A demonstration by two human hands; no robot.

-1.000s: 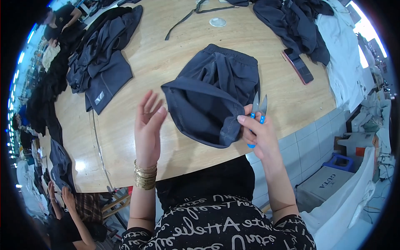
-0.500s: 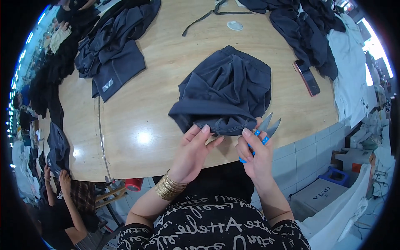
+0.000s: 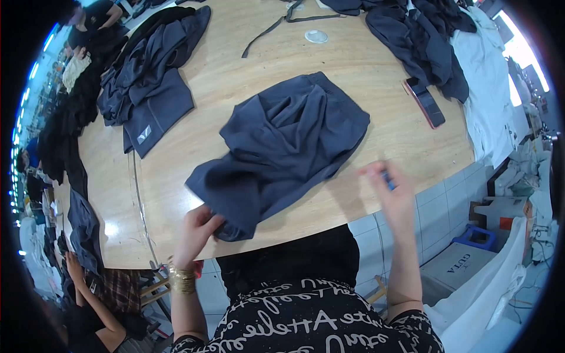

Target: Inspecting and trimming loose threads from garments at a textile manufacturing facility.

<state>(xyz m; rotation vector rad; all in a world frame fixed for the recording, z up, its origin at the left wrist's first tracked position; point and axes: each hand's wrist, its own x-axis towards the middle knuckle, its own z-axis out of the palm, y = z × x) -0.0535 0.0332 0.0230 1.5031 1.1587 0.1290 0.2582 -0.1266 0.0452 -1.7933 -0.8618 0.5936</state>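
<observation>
Dark grey shorts (image 3: 294, 132) lie crumpled on the light wooden table (image 3: 247, 70) in front of me. At their lower left, near the table's front edge, my left hand (image 3: 198, 234) pinches the leg hem between thumb and fingers. My right hand (image 3: 395, 194) is off the cloth, over the table to the right of the shorts. Its fingers are curled round small scissors (image 3: 388, 180); only a bit of the blue handle shows, and the blades are lost in motion blur.
Dark garments are heaped at the far left (image 3: 150, 88) and far right (image 3: 415, 50). A phone (image 3: 425, 103) lies at the right, with a round clear disc (image 3: 316, 36) and a dark cord (image 3: 265, 34) farther back. Another person's hand (image 3: 73, 267) works at the left edge.
My left hand has pulled the hem left and toward me, turning the shorts. My right hand has let go of the hem and moved right with the scissors.
</observation>
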